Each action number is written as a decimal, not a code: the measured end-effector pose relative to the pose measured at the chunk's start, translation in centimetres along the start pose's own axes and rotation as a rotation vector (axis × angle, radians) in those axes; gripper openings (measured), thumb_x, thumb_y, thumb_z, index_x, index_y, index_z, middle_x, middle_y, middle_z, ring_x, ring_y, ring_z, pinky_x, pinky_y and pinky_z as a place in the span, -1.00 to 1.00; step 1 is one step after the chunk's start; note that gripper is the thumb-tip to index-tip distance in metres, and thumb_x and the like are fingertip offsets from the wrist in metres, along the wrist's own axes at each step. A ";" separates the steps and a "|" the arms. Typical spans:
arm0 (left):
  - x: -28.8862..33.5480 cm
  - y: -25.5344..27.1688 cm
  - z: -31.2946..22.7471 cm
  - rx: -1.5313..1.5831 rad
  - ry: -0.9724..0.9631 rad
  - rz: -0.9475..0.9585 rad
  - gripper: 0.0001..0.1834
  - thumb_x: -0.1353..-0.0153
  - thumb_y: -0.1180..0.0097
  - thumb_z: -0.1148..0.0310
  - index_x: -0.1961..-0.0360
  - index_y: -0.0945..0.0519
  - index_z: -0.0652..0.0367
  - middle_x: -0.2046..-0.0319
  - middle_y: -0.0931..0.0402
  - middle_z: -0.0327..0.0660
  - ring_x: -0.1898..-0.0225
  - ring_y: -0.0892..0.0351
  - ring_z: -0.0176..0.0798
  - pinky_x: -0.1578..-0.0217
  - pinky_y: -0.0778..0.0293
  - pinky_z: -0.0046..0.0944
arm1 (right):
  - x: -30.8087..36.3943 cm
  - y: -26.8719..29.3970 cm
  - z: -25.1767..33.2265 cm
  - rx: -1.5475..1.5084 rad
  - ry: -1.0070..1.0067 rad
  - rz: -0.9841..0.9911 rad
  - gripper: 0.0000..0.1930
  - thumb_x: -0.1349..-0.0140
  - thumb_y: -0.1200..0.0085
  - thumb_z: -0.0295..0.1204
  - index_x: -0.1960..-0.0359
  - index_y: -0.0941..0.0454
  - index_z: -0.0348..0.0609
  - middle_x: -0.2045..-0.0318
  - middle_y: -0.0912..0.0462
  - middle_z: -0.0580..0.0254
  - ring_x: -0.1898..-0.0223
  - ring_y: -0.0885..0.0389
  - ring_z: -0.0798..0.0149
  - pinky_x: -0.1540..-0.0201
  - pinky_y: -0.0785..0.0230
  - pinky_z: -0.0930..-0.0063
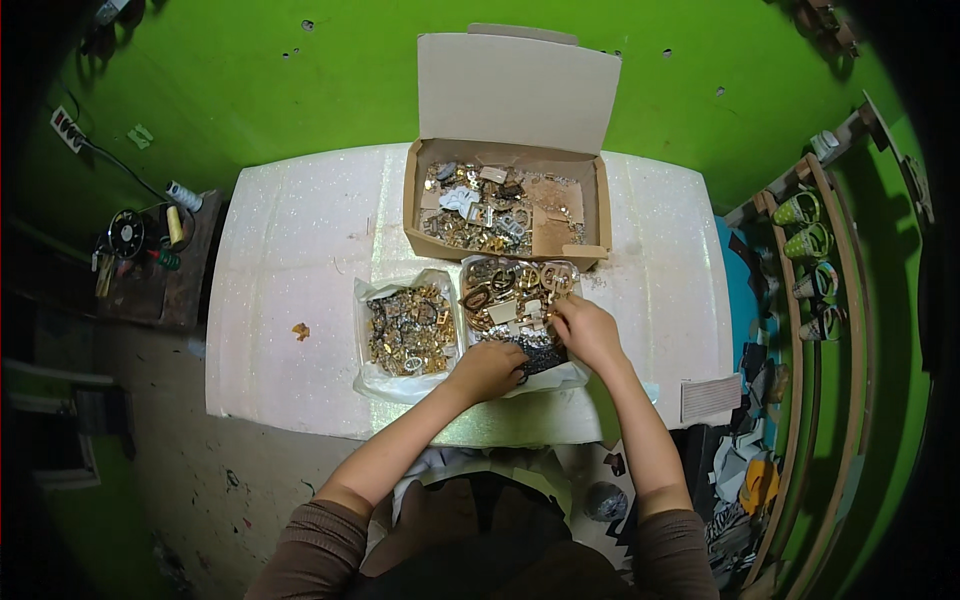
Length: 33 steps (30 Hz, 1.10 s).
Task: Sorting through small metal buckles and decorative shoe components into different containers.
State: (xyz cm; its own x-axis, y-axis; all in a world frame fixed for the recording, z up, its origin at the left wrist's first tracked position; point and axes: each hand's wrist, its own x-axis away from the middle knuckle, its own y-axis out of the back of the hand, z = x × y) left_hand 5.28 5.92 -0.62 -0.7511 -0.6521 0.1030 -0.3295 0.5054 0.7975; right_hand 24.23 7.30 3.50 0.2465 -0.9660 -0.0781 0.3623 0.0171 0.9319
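Note:
A right-hand container point(578, 268) lined with clear plastic is filled with buckles, chain-like pieces and dark beaded trim point(545, 358). My left hand point(488, 372) lies over its near left part, fingers curled together at the trim; whatever they grip is hidden. At the container's right side, my right hand point(590, 332) reaches in, thumb and fingertips closed among the buckles. A large pale buckle point(556, 279) lies just beyond those fingertips. To the left, touching this container, sits a second plastic-lined container point(362, 378) heaped with gold and dark metal ornaments point(412, 328).
Behind both containers stands an open cardboard box point(425, 246) of mixed hardware, its lid raised. They share a glittery white table point(290, 250) with a brown scrap point(301, 331) and a striped pad point(711, 398). A wooden rack point(790, 370) holds sandals at right; a small side table point(190, 290) stands left.

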 end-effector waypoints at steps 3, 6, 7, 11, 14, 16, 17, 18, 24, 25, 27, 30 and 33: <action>-0.3 1.6 0.5 -0.008 -0.080 -0.160 -0.75 0.00 0.02 0.34 0.26 -0.50 0.16 0.24 -0.46 -0.17 0.19 -0.44 -0.11 0.15 -0.35 -0.19 | -1.2 0.6 0.9 -0.086 -0.098 -0.051 -0.86 -0.03 0.03 -0.36 0.43 -0.48 -0.14 0.45 -0.53 0.11 0.39 -0.50 0.06 0.37 -0.36 0.27; -0.7 3.3 0.7 -0.007 -0.113 -0.341 -0.77 0.00 0.04 0.37 0.28 -0.50 0.16 0.25 -0.46 -0.17 0.22 -0.44 -0.11 0.17 -0.35 -0.19 | -3.0 0.8 1.9 -0.104 -0.159 -0.010 -0.84 -0.05 0.03 -0.35 0.40 -0.48 -0.15 0.41 -0.54 0.09 0.37 -0.50 0.04 0.34 -0.36 0.26; -0.9 3.8 0.6 0.011 -0.119 -0.389 -0.78 -0.01 0.05 0.39 0.28 -0.50 0.16 0.26 -0.45 -0.18 0.24 -0.44 -0.11 0.18 -0.35 -0.18 | -3.4 0.9 2.1 -0.119 -0.191 0.037 -0.83 -0.04 0.03 -0.36 0.38 -0.49 -0.16 0.41 -0.54 0.07 0.36 -0.50 0.03 0.33 -0.36 0.25; -0.9 4.1 1.1 -0.010 -0.159 -0.397 -0.78 0.01 0.04 0.40 0.28 -0.50 0.16 0.28 -0.44 -0.19 0.26 -0.43 -0.12 0.19 -0.34 -0.19 | -3.8 0.1 2.6 -0.169 -0.165 -0.120 -0.84 -0.05 0.05 -0.39 0.36 -0.49 -0.15 0.41 -0.54 0.06 0.35 -0.50 0.03 0.31 -0.35 0.23; 0.1 3.5 1.7 -0.026 -0.166 -0.354 -0.78 0.02 0.02 0.42 0.29 -0.49 0.16 0.29 -0.44 -0.19 0.26 -0.43 -0.13 0.19 -0.34 -0.19 | -2.2 0.1 2.9 -0.143 -0.190 -0.123 -0.86 -0.05 0.07 -0.40 0.41 -0.48 -0.17 0.43 -0.54 0.07 0.37 -0.51 0.03 0.34 -0.36 0.24; 0.6 2.8 2.6 -0.043 -0.186 -0.343 -0.78 0.03 0.02 0.43 0.29 -0.49 0.16 0.29 -0.44 -0.19 0.26 -0.43 -0.14 0.20 -0.34 -0.20 | -1.1 -0.3 2.7 -0.067 -0.198 -0.063 -0.87 -0.06 0.08 -0.41 0.43 -0.48 -0.16 0.45 -0.54 0.07 0.39 -0.51 0.02 0.35 -0.36 0.24; 0.5 2.4 2.6 -0.056 -0.223 -0.332 -0.78 0.04 0.01 0.43 0.30 -0.49 0.15 0.30 -0.44 -0.20 0.26 -0.43 -0.14 0.20 -0.33 -0.21 | -0.4 -0.8 2.1 0.019 -0.178 0.039 -0.88 -0.05 0.10 -0.43 0.46 -0.48 -0.15 0.47 -0.54 0.09 0.41 -0.52 0.03 0.37 -0.37 0.24; 0.3 2.0 2.4 -0.050 -0.227 -0.334 -0.78 0.04 0.01 0.43 0.30 -0.49 0.15 0.30 -0.44 -0.20 0.26 -0.43 -0.14 0.20 -0.33 -0.21 | 0.2 -1.3 1.4 0.104 -0.158 0.143 -0.89 -0.04 0.11 -0.45 0.49 -0.48 -0.14 0.48 -0.53 0.10 0.43 -0.53 0.04 0.39 -0.38 0.25; -1.0 0.6 0.9 -0.060 -0.166 -0.286 -0.78 0.08 0.00 0.47 0.32 -0.49 0.13 0.29 -0.44 -0.22 0.23 -0.42 -0.14 0.21 -0.32 -0.21 | 0.6 -3.4 -0.6 0.151 -0.012 0.229 -0.90 0.04 0.03 -0.44 0.46 -0.49 -0.09 0.47 -0.52 0.17 0.41 -0.53 0.11 0.40 -0.39 0.27; -1.4 0.6 0.7 -0.064 -0.155 -0.297 -0.78 0.08 0.00 0.47 0.32 -0.49 0.13 0.29 -0.44 -0.22 0.23 -0.42 -0.14 0.21 -0.32 -0.21 | 0.4 -3.4 -0.6 0.094 0.032 0.211 -0.91 0.04 0.06 -0.44 0.50 -0.49 -0.11 0.47 -0.53 0.15 0.43 -0.54 0.10 0.40 -0.40 0.26; -2.0 1.3 -0.1 -0.011 -0.148 -0.398 -0.77 0.08 0.00 0.47 0.31 -0.50 0.12 0.27 -0.43 -0.22 0.22 -0.42 -0.14 0.19 -0.32 -0.21 | 0.0 -2.5 -0.5 -0.003 0.043 0.237 -0.88 0.03 0.03 -0.40 0.44 -0.48 -0.10 0.44 -0.52 0.14 0.37 -0.53 0.09 0.36 -0.40 0.28; -3.0 3.3 -1.6 0.001 -0.104 -0.442 -0.75 0.10 -0.02 0.48 0.29 -0.50 0.10 0.25 -0.43 -0.22 0.20 -0.41 -0.14 0.18 -0.32 -0.22 | -0.6 -0.4 -1.1 -0.215 0.071 0.240 -0.81 0.02 -0.01 -0.38 0.32 -0.47 -0.07 0.44 -0.51 0.15 0.33 -0.50 0.11 0.32 -0.38 0.32; -4.0 4.8 -2.7 -0.011 -0.046 -0.503 -0.76 0.09 -0.05 0.48 0.30 -0.50 0.09 0.24 -0.43 -0.23 0.19 -0.41 -0.14 0.19 -0.33 -0.20 | -1.5 2.0 -1.7 -0.382 0.148 0.215 -0.82 0.01 -0.03 -0.39 0.33 -0.47 -0.09 0.44 -0.51 0.15 0.36 -0.50 0.11 0.32 -0.37 0.32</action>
State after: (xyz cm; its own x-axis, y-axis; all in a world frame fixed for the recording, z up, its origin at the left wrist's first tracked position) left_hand 8.28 9.45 4.40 -0.5253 -0.7877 -0.3218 -0.6515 0.1290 0.7476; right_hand 26.10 9.18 4.90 0.4680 -0.8833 0.0266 0.5873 0.3334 0.7375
